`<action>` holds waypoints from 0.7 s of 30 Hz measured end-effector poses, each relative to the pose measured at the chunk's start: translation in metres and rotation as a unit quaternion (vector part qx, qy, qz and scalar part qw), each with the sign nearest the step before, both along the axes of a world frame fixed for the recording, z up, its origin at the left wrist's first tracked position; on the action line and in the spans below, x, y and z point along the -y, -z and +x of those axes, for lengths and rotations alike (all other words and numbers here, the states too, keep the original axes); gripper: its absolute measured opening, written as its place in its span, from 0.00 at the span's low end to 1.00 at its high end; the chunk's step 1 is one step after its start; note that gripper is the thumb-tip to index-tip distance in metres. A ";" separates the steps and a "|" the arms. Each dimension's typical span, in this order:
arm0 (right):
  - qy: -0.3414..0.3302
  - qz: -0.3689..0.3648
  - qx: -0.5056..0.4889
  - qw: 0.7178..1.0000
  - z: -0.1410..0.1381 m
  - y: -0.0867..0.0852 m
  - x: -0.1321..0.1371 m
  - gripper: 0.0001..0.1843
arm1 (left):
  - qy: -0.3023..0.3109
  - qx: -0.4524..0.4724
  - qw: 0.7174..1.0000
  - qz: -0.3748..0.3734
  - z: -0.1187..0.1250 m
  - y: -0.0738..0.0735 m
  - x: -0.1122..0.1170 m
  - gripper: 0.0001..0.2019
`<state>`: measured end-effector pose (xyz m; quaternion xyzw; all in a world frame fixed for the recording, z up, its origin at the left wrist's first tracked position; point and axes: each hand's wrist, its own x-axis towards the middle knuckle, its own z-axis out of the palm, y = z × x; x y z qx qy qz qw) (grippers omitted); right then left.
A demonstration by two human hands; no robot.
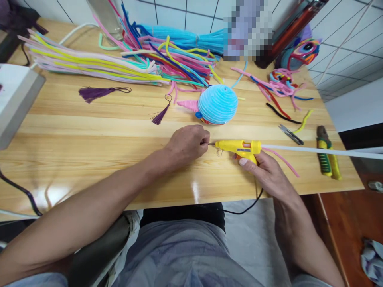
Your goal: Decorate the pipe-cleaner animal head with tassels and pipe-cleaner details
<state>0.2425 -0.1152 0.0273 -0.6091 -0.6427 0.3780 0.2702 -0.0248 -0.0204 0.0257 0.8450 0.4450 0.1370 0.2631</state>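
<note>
right hand (pixel 265 169) wrapped round a yellow glue gun (pixel 239 146), right of centre, nozzle pointing left at the curled left hand (pixel 191 143); cannot tell what that fist holds. best kept steady, nozzle clear of skin. blue ball (pixel 218 104) lies farther back.

A loose, creased grey-blue shirt (pixel 179 255), with the left sleeve (pixel 38 280) and right sleeve (pixel 311 281) greyish on either side of it, black cloth (pixel 182 214) just beyond it

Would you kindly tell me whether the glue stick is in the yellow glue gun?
In: the white glue stick runs into the back of the yellow glue gun, partly sticking out.
</note>
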 end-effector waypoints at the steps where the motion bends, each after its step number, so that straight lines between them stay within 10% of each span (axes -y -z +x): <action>1: 0.004 0.002 -0.001 1.000 0.001 0.001 0.000 0.28 | -0.001 0.000 1.000 0.000 0.000 0.000 0.000 0.08; 21: 0.001 0.012 0.014 1.000 0.001 0.001 0.001 0.28 | 0.002 0.009 1.000 0.004 0.000 0.002 -0.001 0.09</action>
